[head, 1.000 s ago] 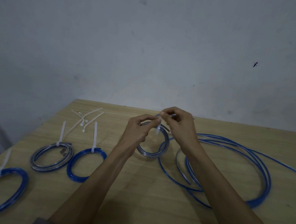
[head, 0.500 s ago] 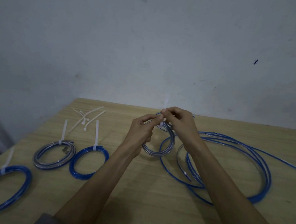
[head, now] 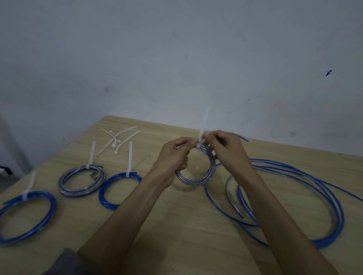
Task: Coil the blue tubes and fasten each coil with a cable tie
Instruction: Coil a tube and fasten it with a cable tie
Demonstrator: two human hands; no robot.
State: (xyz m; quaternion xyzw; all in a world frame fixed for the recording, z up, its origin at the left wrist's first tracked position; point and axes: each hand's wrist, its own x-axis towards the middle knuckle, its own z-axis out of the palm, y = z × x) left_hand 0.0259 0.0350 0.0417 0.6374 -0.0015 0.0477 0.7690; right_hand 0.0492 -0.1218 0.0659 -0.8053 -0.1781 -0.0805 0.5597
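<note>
Wooden table [head: 182, 232], light grain, set against a plain grey-white wall [head: 180, 53].

Item 1: small coil [head: 195, 176] of pale, clear-looking tube, held just above the table centre. Left hand [head: 173, 158] grips its rim at about 9 o'clock, fingers curled round the strands. Right hand [head: 226, 150] pinches a white cable tie [head: 202, 136] at the coil's 12 o'clock point; the tie's tail stands upright above both hands. Whether the tie is fully tight cannot be told.

Item 2: loose blue tubes [head: 311, 207], uncoiled in wide loops, lying flat at 3 o'clock from the hands and partly under the right forearm.

Item 3: three tied coils at 9 o'clock, in a row running toward the near left edge: a blue coil [head: 114, 190] nearest the left forearm, a pale coil [head: 81, 182] beside it, a larger blue coil [head: 18, 217] at the table's near left. Each carries a white tie with its tail pointing away from the person.

Item 4: spare ties [head: 117, 140], white, a loose crossed heap at 11 o'clock, near the far edge.
</note>
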